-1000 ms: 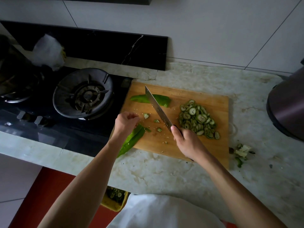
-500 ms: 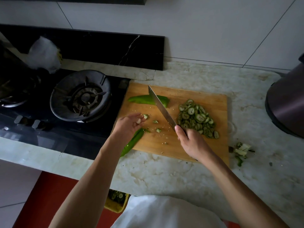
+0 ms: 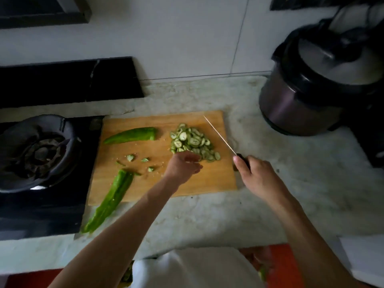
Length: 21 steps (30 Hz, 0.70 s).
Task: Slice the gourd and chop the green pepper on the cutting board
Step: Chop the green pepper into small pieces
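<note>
On the rectangular wooden cutting board (image 3: 187,185) a heap of pale green, seeded gourd slices (image 3: 192,143) lies toward the far right corner; the slices overlap too much to count, and the near edge of the heap is hidden by the left hand (image 3: 182,166). That hand hovers over the board's middle with its fingers loosely curled toward the heap; whether it pinches anything cannot be made out in the dim, blurred light. Two long green pepper pieces show: one green pepper half (image 3: 133,135) lies along the far left part of the board, and a second long green pepper strip (image 3: 111,199) crosses the near left corner, its tip hanging off the board's near edge over the pale marble counter (image 3: 207,219). Between them sit three small chopped pepper bits (image 3: 130,157) and a thin green sliver. The right hand (image 3: 256,176) is clenched around the dark handle of a steel kitchen knife (image 3: 220,135), held just beyond the board's right edge, blade seen edge-on as a thin line pointing to the far right corner. A dark round gas burner (image 3: 35,152) is cut off at the left edge of the black stovetop, and a purple-grey electric cooker (image 3: 307,100) stands at the counter's far right, partly out of frame.
</note>
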{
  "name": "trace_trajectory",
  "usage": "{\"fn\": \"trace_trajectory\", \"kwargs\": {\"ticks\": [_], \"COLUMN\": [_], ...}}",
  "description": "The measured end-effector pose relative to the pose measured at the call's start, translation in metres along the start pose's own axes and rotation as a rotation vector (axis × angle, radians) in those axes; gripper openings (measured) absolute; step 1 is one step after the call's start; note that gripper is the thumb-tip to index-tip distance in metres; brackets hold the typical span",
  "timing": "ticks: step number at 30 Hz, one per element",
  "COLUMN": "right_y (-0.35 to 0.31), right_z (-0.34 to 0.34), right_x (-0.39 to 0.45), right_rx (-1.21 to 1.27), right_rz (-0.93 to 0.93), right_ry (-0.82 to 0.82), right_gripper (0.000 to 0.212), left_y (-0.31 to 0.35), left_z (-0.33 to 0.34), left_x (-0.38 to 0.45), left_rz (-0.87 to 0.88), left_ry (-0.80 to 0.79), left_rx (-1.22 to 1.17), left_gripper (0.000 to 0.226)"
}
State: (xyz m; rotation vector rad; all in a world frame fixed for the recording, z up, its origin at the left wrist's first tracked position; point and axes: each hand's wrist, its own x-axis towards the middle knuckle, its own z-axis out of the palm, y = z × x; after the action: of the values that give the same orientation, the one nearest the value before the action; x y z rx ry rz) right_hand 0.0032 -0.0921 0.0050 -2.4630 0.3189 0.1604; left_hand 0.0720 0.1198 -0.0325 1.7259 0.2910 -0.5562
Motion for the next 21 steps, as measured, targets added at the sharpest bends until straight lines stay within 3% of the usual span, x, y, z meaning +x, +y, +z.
{"fn": "trace_trajectory", "kwargs": {"ticks": [6,12,21], "right_y": [0.032,0.047,0.041], "right_z": [-0.030,-0.039,-0.037], "right_x": [-0.021,-0.028,-0.023], "right_rx": [-0.045,-0.017,0.073], "right_rz": [0.168,0.241,0.207], "right_ry": [0.053,0.027,0.053], "right_gripper": [0.050,0.056,0.053], "left_y": [0.025,0.030,0.025], "left_z": [0.080,0.115,0.075], "left_x": [0.015,0.030,0.025], "left_rz": [-0.064,-0.062,-0.026], "left_ry": [-0.192,-0.125,-0.090], "left_rx": [0.069,0.132,0.030], "left_gripper": [0.019,0.013,0.011]}}
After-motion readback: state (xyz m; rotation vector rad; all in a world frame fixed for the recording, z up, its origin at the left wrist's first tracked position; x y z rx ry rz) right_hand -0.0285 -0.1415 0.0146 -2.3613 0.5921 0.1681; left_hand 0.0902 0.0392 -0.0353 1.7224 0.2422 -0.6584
